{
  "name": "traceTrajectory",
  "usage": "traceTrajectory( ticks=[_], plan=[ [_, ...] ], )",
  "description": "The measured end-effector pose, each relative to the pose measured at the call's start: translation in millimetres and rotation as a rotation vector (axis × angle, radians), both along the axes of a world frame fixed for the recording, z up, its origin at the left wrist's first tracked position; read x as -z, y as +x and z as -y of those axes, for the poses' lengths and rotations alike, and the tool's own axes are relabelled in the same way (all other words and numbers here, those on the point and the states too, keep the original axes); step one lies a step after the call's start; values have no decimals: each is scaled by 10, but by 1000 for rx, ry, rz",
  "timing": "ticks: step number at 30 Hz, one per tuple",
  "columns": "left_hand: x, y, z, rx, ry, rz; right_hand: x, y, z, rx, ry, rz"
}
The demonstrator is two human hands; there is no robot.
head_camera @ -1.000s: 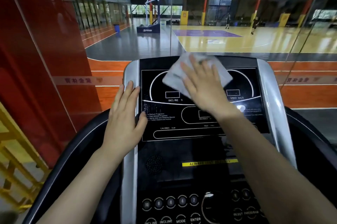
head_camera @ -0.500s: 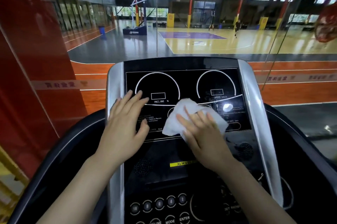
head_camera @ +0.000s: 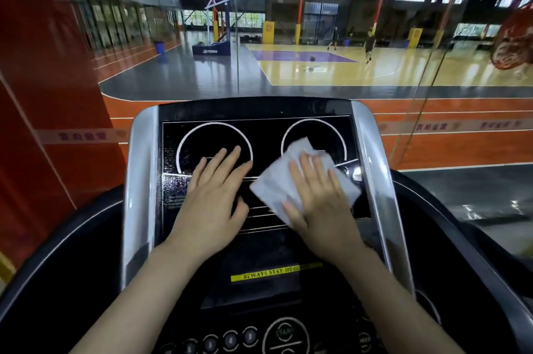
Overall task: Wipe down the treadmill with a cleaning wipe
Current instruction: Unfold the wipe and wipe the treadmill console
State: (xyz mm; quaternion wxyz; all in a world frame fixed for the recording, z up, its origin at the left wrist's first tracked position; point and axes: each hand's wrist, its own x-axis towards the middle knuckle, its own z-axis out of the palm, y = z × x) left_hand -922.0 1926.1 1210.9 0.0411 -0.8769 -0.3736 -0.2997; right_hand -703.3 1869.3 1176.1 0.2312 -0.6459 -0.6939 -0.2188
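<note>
The wipe (head_camera: 291,177) lay spread flat on the black display (head_camera: 259,134) of the treadmill console (head_camera: 141,180), pinned under the right hand (head_camera: 320,206). That hand pressed down on it with fingers straight and slightly fanned, released rather than gripping, the thumb resting on the wipe's near edge. Cloth showed beyond the fingertips, where one corner reached into the right dial ring (head_camera: 314,123), and it stuck out on both sides of the palm. Just to the left of the wipe, close but not clearly touching it, the left hand (head_camera: 213,203) rested palm down on the same glass, its fingers also straight and loose, holding nothing; the fingertips lay inside the lower part of the left dial ring (head_camera: 215,126). Left of that hand the glass looked speckled with moisture. Silver side rails (head_camera: 375,169) framed the display outside both hands. Nearer the person, between the forearms, a yellow warning strip (head_camera: 277,273) crossed the dark panel, and nearer still sat a row of round buttons (head_camera: 230,339) and a larger round start button (head_camera: 284,333). Black handrails (head_camera: 57,261) curved away outside each arm. Beyond the fingertips, through a glass wall, stretched an orange running track (head_camera: 432,105), a basketball court (head_camera: 346,65) with a hoop stand (head_camera: 216,22), and a red pillar (head_camera: 43,65) far to the left.
</note>
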Motion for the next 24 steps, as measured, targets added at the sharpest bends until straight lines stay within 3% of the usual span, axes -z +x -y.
traceTrajectory(
  ticks=[3, 10, 13, 18, 21, 24],
  plan=[
    [-9, 151, 53, -2, 1, -18, 8, 206, 74, -37, -35, 26],
    [-32, 453, 142, -18, -8, -6, -1091, 746, -1017, 163, -10, -61],
    [-10, 524, 186, -6, -15, -1, -759, 729, -741, 137, 39, -91],
    [66, 605, 214, 15, -28, 6, 157, 538, 407, 113, 11, -53],
    [71, 628, 213, 5, -25, 42, 59, 655, 305, 73, 33, -16],
    [38, 670, 226, 6, -20, 86, -476, 851, -300, 126, 58, -25]
  ],
)
